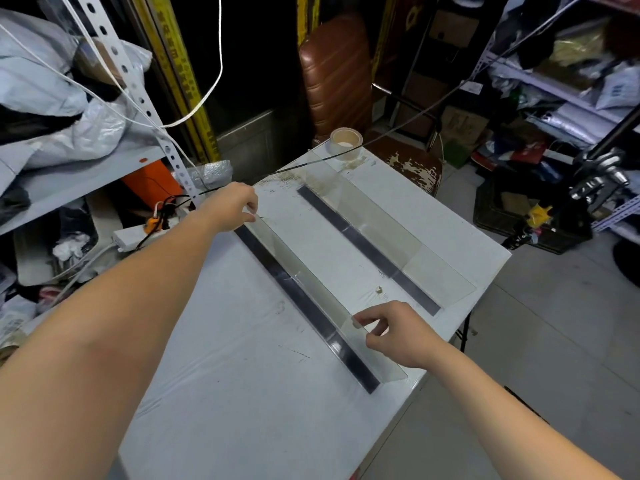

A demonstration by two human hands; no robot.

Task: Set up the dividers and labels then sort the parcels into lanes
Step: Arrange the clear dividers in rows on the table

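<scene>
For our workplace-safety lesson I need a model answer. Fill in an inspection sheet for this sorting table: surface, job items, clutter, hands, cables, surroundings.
Surface: white table, scuffed and stained at the far end.
Job's things: near divider and far divider, clear, upright on dark base strips. Labels: nothing seen.
Clutter: tape roll at the far edge; small scrap between the dividers.
Hands: left hand pinches the near divider's far end; right hand pinches its near end.
Cables: black cable crosses the far corner; white cord hangs left; power strip beside the table.
Surroundings: shelf with grey mailer bags; brown chair.
</scene>
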